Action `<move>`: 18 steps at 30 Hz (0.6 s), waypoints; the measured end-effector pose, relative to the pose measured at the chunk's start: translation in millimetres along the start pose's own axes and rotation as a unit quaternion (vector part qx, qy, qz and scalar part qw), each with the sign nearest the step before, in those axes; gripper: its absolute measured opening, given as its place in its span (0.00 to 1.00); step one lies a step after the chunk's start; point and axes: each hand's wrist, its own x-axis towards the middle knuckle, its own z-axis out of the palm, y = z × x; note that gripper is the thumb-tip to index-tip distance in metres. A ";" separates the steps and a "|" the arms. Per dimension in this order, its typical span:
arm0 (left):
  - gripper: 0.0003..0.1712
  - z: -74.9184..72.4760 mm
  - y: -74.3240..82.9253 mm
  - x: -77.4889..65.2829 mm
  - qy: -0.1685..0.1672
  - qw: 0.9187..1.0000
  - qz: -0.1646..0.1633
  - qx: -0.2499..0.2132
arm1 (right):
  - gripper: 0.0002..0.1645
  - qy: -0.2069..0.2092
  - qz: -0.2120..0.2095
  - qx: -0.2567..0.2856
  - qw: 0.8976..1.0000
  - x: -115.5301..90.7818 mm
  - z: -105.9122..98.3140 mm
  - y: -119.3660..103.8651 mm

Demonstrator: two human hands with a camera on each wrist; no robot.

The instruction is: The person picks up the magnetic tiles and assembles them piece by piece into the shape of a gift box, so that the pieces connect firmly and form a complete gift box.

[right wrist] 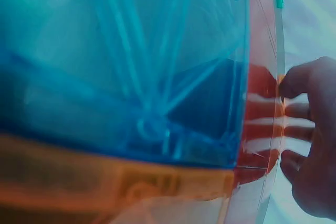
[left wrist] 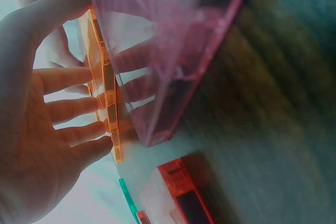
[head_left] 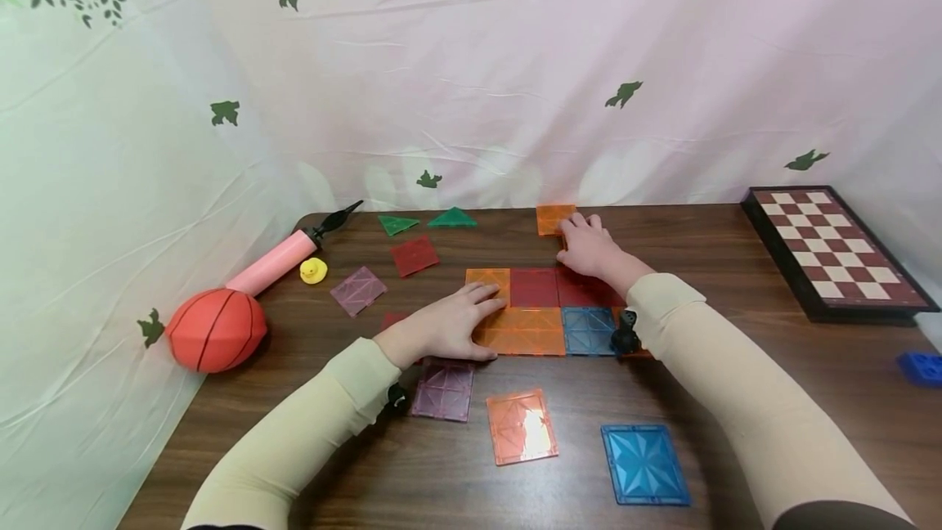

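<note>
In the head view, a block of magnetic tiles joins orange tiles, dark red tiles and a blue tile flat on the table. My left hand rests at the block's left edge, fingers spread over orange. The left wrist view shows its straight fingers along the orange edge, beyond a purple tile. Farther back, my right hand touches a separate orange tile with extended fingers. That hand appears beyond the blue tile in the right wrist view.
Loose tiles lie around: red, purple, green triangles, pale orange and blue. A ball, pink pump and rubber duck are left; a chessboard and blue brick right.
</note>
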 end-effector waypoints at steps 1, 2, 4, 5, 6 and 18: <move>0.49 -0.1 0.2 0.1 0.000 1.000 0.001 0.000 | 0.33 0.000 -0.008 -0.007 1.000 0.4 0.6 0.3; 0.49 -0.1 0.0 -0.1 0.000 1.000 0.001 0.000 | 0.33 0.000 -0.016 -0.013 1.000 0.8 1.0 0.0; 0.49 0.1 -0.2 -0.1 -0.001 1.000 0.001 0.001 | 0.34 -0.004 -0.028 -0.022 0.999 0.8 1.4 -0.2; 0.49 0.2 -0.1 0.0 -0.001 1.000 0.001 0.001 | 0.35 -0.006 -0.031 -0.023 0.999 0.2 1.2 -0.4; 0.49 0.5 -0.2 0.2 -0.002 1.000 0.001 0.002 | 0.36 -0.008 -0.037 -0.026 0.999 -0.7 0.7 -0.9; 0.50 -0.5 0.5 0.5 0.000 1.000 0.001 0.005 | 0.32 -0.027 -0.139 -0.007 0.990 -17.2 -5.6 -7.4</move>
